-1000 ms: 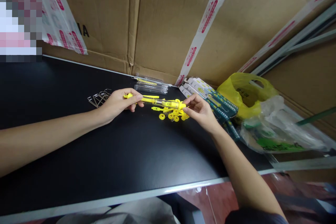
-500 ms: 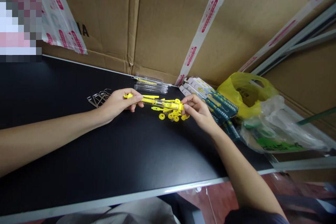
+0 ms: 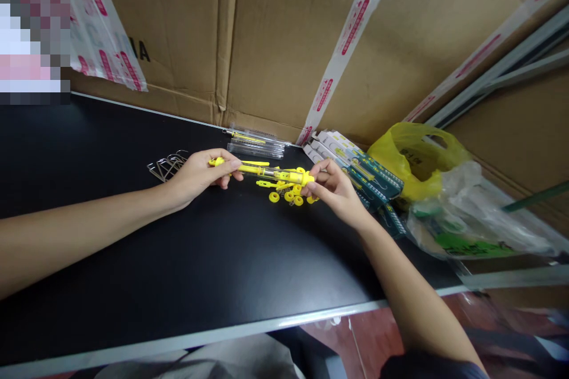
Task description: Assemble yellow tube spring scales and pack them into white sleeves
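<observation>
Across twelve o'clock from the held piece stands cardboard [image 3: 275, 29], behind a black tabletop [image 3: 200, 284]. A yellow bag [image 3: 391, 151] sits toward two o'clock, with printed boxes [image 3: 377, 180] at three, nearer the grip. Clear tubes [image 3: 255, 148] lie at eleven, and wire hooks [image 3: 165, 167] at nine.

The left hand [image 3: 200, 174] pinches the nine o'clock end of a yellow-and-clear tube [image 3: 271, 173]; the right hand [image 3: 340, 192] closes its fingertips narrowly on the yellow three o'clock end. Its middle spans the gap between them, nearly level. At five o'clock, yellow rings [image 3: 298, 201] lie just below its right part.

The step in hand looks like adjusting that right end; such work calls for a steady left pinch and small right-hand movements along the tube's line. Whether the end is seated, I cannot tell.
</observation>
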`<state>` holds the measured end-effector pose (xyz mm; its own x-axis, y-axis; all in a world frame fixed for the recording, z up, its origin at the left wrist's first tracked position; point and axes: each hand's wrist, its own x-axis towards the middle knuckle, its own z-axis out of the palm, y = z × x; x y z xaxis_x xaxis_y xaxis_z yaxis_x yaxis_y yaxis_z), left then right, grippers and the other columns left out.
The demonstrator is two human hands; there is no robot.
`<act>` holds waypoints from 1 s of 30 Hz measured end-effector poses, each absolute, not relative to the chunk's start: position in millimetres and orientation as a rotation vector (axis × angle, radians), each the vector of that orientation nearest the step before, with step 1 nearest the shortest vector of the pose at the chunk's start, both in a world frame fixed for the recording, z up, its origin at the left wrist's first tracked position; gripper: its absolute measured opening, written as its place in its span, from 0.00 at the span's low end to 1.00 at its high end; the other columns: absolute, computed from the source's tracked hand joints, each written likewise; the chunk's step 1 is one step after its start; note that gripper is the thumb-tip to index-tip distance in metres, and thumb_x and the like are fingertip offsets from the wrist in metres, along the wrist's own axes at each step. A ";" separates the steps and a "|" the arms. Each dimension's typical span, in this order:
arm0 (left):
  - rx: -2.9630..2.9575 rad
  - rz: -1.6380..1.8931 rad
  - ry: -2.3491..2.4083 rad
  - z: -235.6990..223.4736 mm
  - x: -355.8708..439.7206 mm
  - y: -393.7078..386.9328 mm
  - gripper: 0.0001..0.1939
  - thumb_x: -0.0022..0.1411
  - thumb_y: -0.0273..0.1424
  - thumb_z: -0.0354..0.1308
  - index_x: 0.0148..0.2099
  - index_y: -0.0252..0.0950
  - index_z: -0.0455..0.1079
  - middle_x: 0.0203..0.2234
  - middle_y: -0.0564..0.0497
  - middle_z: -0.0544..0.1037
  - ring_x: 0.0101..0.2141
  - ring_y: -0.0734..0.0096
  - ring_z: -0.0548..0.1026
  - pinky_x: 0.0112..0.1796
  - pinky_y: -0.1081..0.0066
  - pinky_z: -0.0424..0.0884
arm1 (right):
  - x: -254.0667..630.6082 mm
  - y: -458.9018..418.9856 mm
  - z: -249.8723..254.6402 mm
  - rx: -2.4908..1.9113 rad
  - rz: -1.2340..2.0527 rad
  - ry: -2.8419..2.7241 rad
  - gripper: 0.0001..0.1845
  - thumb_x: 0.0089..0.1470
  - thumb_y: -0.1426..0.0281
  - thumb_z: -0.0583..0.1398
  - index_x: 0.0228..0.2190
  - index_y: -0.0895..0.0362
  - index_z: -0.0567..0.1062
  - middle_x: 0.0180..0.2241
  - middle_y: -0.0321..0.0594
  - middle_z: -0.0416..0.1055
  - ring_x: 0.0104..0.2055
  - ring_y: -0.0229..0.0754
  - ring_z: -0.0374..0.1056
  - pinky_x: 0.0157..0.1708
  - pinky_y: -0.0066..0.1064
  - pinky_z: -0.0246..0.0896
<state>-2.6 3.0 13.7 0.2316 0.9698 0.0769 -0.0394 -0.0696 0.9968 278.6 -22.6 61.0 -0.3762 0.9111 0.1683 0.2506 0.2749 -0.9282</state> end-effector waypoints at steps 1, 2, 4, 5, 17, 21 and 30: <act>1.340 1.100 0.977 13.9 -2.7 3.0 0.13 0.57 0.39 0.63 0.32 0.34 0.70 0.26 0.50 0.79 0.21 0.80 0.66 0.25 0.77 0.64 | 278.3 -22.7 61.1 -1.063 1.114 -1.809 0.19 0.53 0.58 0.65 0.35 0.54 0.62 0.28 0.35 0.73 0.27 0.34 0.69 0.25 0.26 0.59; 1.341 1.100 0.978 13.9 -2.7 3.0 0.13 0.57 0.39 0.63 0.32 0.34 0.70 0.26 0.50 0.79 0.21 0.80 0.66 0.25 0.77 0.64 | 278.0 -22.7 61.2 -1.069 1.105 -1.815 0.19 0.53 0.58 0.65 0.35 0.54 0.62 0.27 0.35 0.73 0.27 0.34 0.69 0.24 0.26 0.59; 1.344 1.098 0.976 13.7 -2.7 3.2 0.13 0.57 0.39 0.63 0.32 0.35 0.70 0.25 0.51 0.78 0.21 0.80 0.67 0.25 0.77 0.64 | 277.4 -22.9 61.3 -1.070 1.092 -1.824 0.19 0.54 0.58 0.65 0.34 0.54 0.62 0.26 0.35 0.74 0.26 0.34 0.69 0.25 0.26 0.59; 1.346 1.098 0.975 13.4 -2.7 3.4 0.13 0.57 0.39 0.63 0.32 0.35 0.70 0.25 0.51 0.78 0.21 0.80 0.67 0.25 0.77 0.64 | 277.1 -22.9 61.3 -1.068 1.088 -1.827 0.19 0.54 0.57 0.64 0.34 0.54 0.62 0.26 0.35 0.74 0.25 0.34 0.68 0.25 0.26 0.60; 1.358 1.100 0.972 13.5 -2.5 3.1 0.13 0.57 0.41 0.63 0.32 0.35 0.70 0.25 0.50 0.79 0.20 0.79 0.67 0.25 0.76 0.65 | 281.1 -21.7 56.7 -1.140 0.881 -1.971 0.18 0.62 0.53 0.54 0.30 0.55 0.65 0.23 0.34 0.70 0.23 0.34 0.62 0.26 0.28 0.56; 1.363 1.115 0.976 13.2 -2.2 3.5 0.14 0.57 0.41 0.63 0.32 0.35 0.70 0.26 0.50 0.79 0.20 0.79 0.67 0.25 0.75 0.65 | 281.5 -23.5 58.9 -1.154 0.838 -2.023 0.18 0.62 0.53 0.53 0.31 0.55 0.66 0.25 0.35 0.71 0.26 0.36 0.63 0.28 0.29 0.57; 1.385 1.108 0.996 13.9 -2.1 3.0 0.14 0.57 0.42 0.63 0.32 0.35 0.70 0.24 0.49 0.79 0.20 0.78 0.68 0.24 0.74 0.65 | 281.5 -24.6 60.7 -1.178 0.769 -2.104 0.19 0.64 0.55 0.52 0.28 0.56 0.68 0.25 0.35 0.70 0.28 0.37 0.63 0.32 0.29 0.57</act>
